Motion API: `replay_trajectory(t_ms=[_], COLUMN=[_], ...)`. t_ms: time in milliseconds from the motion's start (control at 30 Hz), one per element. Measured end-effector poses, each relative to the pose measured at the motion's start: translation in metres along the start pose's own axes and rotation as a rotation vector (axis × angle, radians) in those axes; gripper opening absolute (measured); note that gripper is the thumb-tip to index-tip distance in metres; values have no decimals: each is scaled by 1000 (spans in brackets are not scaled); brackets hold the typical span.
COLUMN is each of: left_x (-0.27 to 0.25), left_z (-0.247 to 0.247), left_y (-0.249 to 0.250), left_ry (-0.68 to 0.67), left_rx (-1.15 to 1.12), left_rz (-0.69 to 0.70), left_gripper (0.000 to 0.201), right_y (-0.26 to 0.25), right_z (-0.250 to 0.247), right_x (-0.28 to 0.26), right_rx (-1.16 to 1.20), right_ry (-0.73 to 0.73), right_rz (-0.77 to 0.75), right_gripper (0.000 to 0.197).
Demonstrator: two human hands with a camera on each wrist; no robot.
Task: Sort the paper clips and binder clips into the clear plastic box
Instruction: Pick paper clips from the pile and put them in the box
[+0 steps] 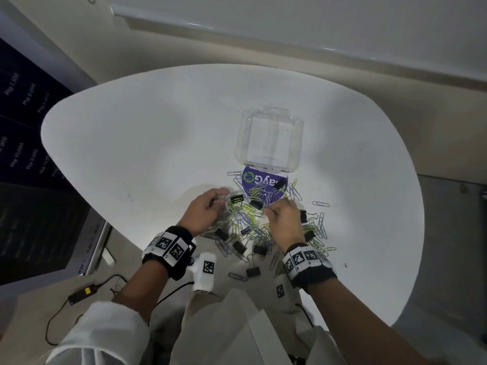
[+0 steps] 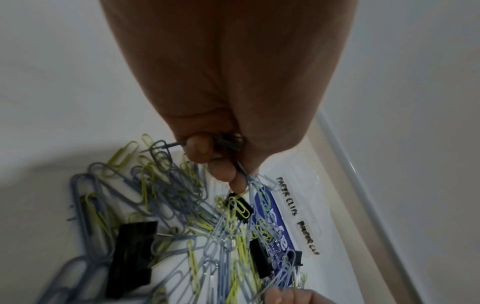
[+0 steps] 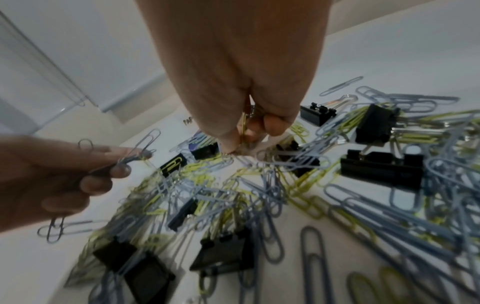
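Fingers (image 2: 223, 170) of our left hand (image 1: 203, 212) pinch bunch of grey paper clips (image 3: 135, 156). Our right hand (image 1: 286, 222) pinches into heap, thumb and forefinger closed on yellowish clip (image 3: 244, 125); exact item unclear. Heap of paper clips (image 1: 253, 222) and black binder clips (image 1: 239, 246) lies loose on white table (image 1: 147, 143). Clear plastic box (image 1: 268, 139) sits open beyond heap, apparently empty; we judge sorting barely begun. Box compartments hard to read; purple label (image 1: 263, 180) partly covered.

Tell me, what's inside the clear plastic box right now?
The clear plastic box looks empty: only white table shows through it. Paper clips and binder clips lie outside, nearer the hands.
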State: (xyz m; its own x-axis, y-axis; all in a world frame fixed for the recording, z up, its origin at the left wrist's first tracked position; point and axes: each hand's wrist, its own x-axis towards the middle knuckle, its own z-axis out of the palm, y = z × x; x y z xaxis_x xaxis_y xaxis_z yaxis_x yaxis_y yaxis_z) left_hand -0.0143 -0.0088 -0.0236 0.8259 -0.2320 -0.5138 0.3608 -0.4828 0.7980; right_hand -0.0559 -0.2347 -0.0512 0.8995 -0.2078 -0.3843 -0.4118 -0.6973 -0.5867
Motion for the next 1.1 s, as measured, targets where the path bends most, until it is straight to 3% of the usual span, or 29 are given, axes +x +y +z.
replay_trajectory(t_ms=[167,367,467,600,700,833,933,1100], left_x=[-1,23,65,109,113,94,77,91], left_z=[-6,-9,-3,7,12,9,4,5], left_y=[14,68,101,124,127,120,125,151], left_ry=[44,116,214,215,210,280,309,325], left_rx=[-168,-328,-287,-72,106,113,1,-449], left_rz=[-99,-23,-13,-38,-31,-55,-83,-91], left_gripper=[25,25,24,27,34,33,28,25], right_y=[3,-12,-31,-65,-86,-98,-97,-93], right_z=[-16,-61,-79,-89,-81,-65,-61,-67], right_x=[-5,-22,-9,34,73,110,118,107], right_rx=[91,274,416,496,443,325,319,373], right_ry=[-129,-170,-108,-53,-39,-21,-22,-29], right_rz=[41,-25,-20,-13,-11,11,37,39], right_gripper=[12,12,11,10,10,8,15,12])
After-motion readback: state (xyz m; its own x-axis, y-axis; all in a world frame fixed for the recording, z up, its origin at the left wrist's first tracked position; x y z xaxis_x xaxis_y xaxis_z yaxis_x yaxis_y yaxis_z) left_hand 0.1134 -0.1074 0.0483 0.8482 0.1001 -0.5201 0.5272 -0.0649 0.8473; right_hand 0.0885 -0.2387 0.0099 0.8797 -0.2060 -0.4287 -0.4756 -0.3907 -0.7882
